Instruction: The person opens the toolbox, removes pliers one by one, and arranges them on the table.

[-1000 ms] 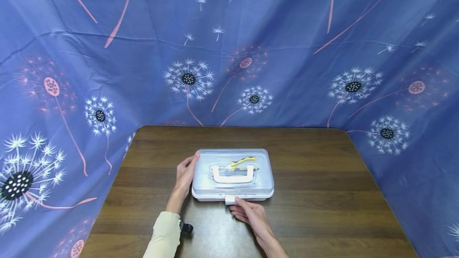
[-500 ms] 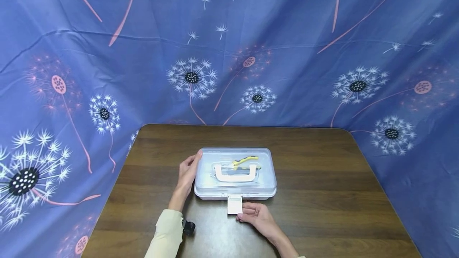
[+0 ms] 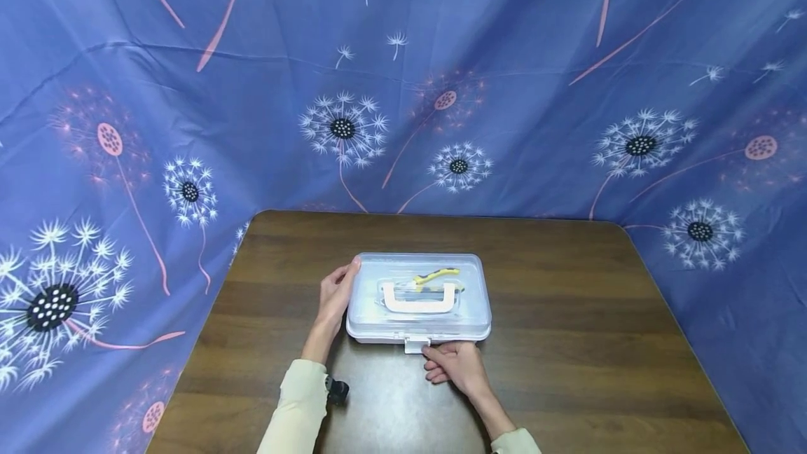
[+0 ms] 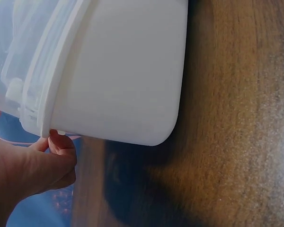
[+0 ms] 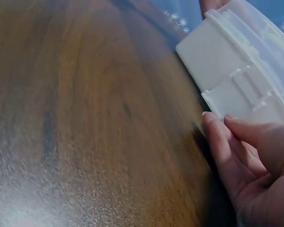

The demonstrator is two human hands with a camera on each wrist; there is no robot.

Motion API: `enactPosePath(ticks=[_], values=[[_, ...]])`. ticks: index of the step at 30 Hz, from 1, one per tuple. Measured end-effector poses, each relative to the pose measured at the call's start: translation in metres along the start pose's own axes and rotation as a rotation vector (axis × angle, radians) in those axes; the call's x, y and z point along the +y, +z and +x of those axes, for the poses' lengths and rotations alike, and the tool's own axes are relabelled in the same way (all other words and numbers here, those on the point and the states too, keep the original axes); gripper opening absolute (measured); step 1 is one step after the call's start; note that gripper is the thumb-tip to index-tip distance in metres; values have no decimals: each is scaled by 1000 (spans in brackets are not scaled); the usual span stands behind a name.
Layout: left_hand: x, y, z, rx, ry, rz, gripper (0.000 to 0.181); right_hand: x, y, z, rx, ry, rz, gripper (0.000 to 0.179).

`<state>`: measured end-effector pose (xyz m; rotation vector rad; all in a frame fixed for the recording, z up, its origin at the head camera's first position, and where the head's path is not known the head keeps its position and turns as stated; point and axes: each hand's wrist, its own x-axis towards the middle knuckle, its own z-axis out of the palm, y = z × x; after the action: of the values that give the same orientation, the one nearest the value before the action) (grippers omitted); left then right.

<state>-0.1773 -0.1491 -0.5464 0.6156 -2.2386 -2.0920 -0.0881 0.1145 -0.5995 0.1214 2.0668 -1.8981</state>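
Nearly together, right fingers [image 5: 218,139] round the latch [image 3: 416,346]; left fingers [image 4: 62,144] round the box rim [image 4: 60,73].

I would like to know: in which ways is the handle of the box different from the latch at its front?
Shape: the handle is a bar bent like a U, while the latch is a flat, roughly rectangular flap.
Place: the handle is on top of the clear lid; the latch is at the front edge.
Size: the handle is clearly wider than the latch.
Shared: both are white.
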Motion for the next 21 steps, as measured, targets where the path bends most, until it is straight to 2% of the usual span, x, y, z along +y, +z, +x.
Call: enactPosePath(ticks=[5, 8, 15, 17, 21], values=[[0, 0, 1, -2, 0, -12, 76, -1, -8, -1, -51, 23, 85, 31], [0, 0, 0, -4, -3, -22, 73, -2, -17, -5, -31, 32, 101, 32], [1, -1, 0, -11, -13, -22, 78, -2, -44, -18, 121, 9, 50, 33], [1, -1, -1, -14, -17, -16, 80, -2, -53, -22, 176, 1, 11, 31], [2, -1, -1, -16, -22, -12, 79, -1, -69, -26, 294, -71, -98, 26]])
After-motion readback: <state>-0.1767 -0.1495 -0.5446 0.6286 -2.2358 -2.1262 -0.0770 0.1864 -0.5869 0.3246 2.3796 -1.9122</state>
